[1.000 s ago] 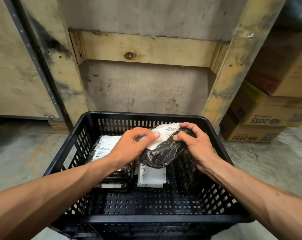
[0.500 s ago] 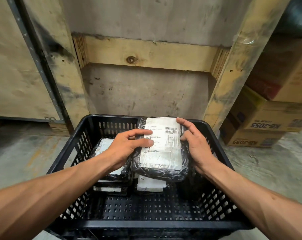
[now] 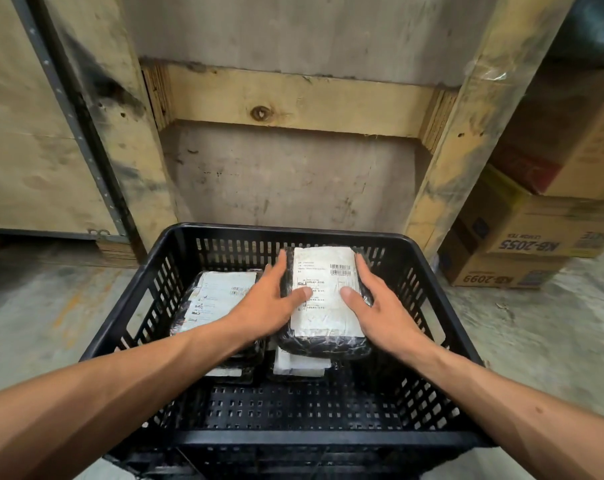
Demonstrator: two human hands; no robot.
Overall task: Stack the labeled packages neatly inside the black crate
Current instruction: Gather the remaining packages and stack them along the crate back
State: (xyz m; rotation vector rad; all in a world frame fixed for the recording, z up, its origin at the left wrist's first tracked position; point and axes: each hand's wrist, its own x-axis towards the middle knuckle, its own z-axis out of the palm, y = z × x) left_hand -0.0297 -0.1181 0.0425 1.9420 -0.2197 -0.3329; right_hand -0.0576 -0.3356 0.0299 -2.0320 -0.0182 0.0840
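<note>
A black slatted crate [image 3: 428, 292] stands on the floor in front of me. Inside it, a black-wrapped package with a white label [image 3: 323, 299] lies flat, label up, on top of another labeled package [image 3: 300, 365]. My left hand [image 3: 271, 303] holds its left side and my right hand [image 3: 373, 306] its right side, both thumbs pressed on the label. A second stack of labeled packages [image 3: 217, 296] sits to the left in the crate, partly under my left forearm.
A wooden frame with a grey panel [image 3: 286, 181] rises just behind the crate. Stacked cardboard boxes [image 3: 522, 237] stand at the right. The crate's near floor [image 3: 293, 407] is bare perforated plastic. Concrete floor [image 3: 51, 306] lies on both sides.
The package was turned label up, then lowered flat onto the right stack. Both hands went down with it and now lie flatter along its sides.
</note>
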